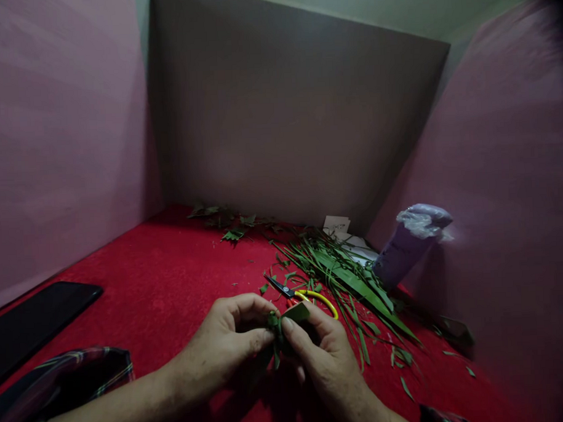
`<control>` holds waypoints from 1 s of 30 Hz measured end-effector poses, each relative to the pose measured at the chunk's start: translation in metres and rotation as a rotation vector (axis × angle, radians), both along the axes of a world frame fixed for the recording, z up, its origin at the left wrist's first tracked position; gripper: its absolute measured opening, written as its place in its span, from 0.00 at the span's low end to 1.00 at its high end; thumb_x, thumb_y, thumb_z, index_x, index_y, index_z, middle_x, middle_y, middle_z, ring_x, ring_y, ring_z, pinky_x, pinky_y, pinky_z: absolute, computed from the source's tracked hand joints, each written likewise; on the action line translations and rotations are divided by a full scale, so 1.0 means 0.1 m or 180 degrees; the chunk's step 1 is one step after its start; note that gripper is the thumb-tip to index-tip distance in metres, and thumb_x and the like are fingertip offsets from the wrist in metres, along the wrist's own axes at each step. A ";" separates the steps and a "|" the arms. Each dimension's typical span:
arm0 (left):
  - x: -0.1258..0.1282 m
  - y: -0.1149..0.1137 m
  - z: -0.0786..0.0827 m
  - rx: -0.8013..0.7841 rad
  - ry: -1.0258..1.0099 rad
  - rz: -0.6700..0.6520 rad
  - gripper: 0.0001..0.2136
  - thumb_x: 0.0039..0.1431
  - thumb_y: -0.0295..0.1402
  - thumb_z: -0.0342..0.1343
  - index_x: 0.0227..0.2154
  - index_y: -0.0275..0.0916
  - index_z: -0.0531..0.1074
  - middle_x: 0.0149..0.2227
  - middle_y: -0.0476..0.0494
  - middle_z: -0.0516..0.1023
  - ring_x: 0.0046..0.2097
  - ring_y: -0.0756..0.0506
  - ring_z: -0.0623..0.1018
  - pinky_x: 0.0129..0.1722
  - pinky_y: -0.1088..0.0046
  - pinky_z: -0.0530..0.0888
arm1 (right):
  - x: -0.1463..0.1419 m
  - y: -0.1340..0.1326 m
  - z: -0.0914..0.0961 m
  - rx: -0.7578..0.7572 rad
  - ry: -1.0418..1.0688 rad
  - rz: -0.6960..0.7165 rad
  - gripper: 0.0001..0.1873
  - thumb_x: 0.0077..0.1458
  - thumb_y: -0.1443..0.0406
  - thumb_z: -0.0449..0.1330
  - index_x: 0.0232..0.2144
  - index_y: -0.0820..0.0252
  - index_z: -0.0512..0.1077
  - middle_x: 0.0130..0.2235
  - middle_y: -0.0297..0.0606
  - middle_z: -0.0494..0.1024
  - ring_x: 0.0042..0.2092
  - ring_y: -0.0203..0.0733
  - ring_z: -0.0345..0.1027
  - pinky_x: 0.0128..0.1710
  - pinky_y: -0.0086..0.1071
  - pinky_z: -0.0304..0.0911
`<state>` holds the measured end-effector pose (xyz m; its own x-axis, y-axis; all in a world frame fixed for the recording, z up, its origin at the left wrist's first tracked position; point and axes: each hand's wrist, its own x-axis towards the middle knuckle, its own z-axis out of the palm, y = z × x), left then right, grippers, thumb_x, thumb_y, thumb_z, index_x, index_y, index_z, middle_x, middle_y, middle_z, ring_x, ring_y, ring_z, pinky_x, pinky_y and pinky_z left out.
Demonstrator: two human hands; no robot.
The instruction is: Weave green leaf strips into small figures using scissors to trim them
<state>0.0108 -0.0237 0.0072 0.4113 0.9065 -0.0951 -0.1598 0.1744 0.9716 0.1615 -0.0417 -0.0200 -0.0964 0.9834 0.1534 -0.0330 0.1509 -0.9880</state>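
Close in front of me, my left hand (230,336) and my right hand (316,342) pinch a small knotted or folded piece of green leaf (275,325) between them. A flat end of the leaf sticks out to the upper right, by the right fingers. Its lower strips hang below the fingertips, partly in shadow. Just beyond the right hand lie scissors (287,289) with dark blades and yellow handles, a bit of red showing near the grips; the right fingers partly cover them. I cannot make out how the leaf is joined.
A heap of long green leaves (353,279) and cut strips spreads right on the red cloth (173,270). More leaves (236,234) lie at the back. A purple plastic-topped container (403,250) leans beside white papers (336,225). A black flat device (45,321) lies left.
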 end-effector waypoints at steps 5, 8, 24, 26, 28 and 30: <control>0.00 0.00 -0.01 0.0026 -0.0025 0.0025 0.06 0.41 0.27 0.61 0.25 0.34 0.72 0.24 0.47 0.75 0.25 0.50 0.72 0.25 0.76 0.66 | 0.01 0.00 -0.03 -0.0040 0.0025 -0.0049 0.11 0.52 0.59 0.57 0.24 0.60 0.64 0.23 0.28 0.60 0.25 0.32 0.52 0.23 0.25 0.51; 0.00 0.01 -0.02 0.0087 -0.0022 0.0025 0.06 0.42 0.27 0.61 0.26 0.34 0.72 0.25 0.47 0.75 0.26 0.50 0.72 0.26 0.75 0.67 | 0.01 -0.01 -0.04 -0.0023 0.0051 -0.0053 0.10 0.53 0.59 0.57 0.25 0.60 0.65 0.23 0.28 0.60 0.24 0.32 0.51 0.23 0.25 0.50; 0.04 0.01 -0.04 -0.0043 0.0066 0.0173 0.07 0.39 0.29 0.64 0.25 0.33 0.74 0.22 0.46 0.76 0.23 0.51 0.73 0.23 0.77 0.68 | -0.04 0.02 0.02 -0.0121 -0.0285 -0.0274 0.12 0.51 0.61 0.57 0.22 0.61 0.61 0.21 0.26 0.58 0.24 0.31 0.51 0.21 0.24 0.49; 0.05 0.02 -0.04 -0.0060 0.0083 0.0196 0.08 0.38 0.29 0.64 0.24 0.33 0.74 0.21 0.46 0.76 0.22 0.51 0.72 0.22 0.77 0.67 | -0.05 0.02 0.01 -0.0107 -0.0291 -0.0290 0.12 0.51 0.61 0.57 0.22 0.61 0.61 0.21 0.26 0.58 0.23 0.31 0.50 0.21 0.23 0.49; 0.06 0.03 -0.04 -0.0093 0.0067 0.0220 0.09 0.37 0.30 0.65 0.24 0.33 0.74 0.22 0.45 0.77 0.23 0.49 0.73 0.22 0.76 0.68 | -0.05 0.02 0.00 -0.0090 -0.0275 -0.0306 0.12 0.51 0.61 0.57 0.22 0.61 0.61 0.21 0.26 0.58 0.24 0.31 0.50 0.21 0.23 0.49; 0.06 0.04 -0.04 -0.0142 0.0027 0.0223 0.10 0.36 0.30 0.66 0.24 0.33 0.74 0.23 0.45 0.77 0.24 0.48 0.74 0.24 0.75 0.69 | -0.06 0.03 -0.03 -0.0058 -0.0237 -0.0326 0.11 0.52 0.61 0.56 0.23 0.61 0.61 0.22 0.26 0.59 0.24 0.31 0.50 0.21 0.23 0.50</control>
<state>0.0166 -0.0201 0.0030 0.3461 0.9278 -0.1390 -0.1651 0.2061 0.9645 0.1559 -0.0389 -0.0226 -0.0058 0.9913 0.1316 0.0552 0.1317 -0.9897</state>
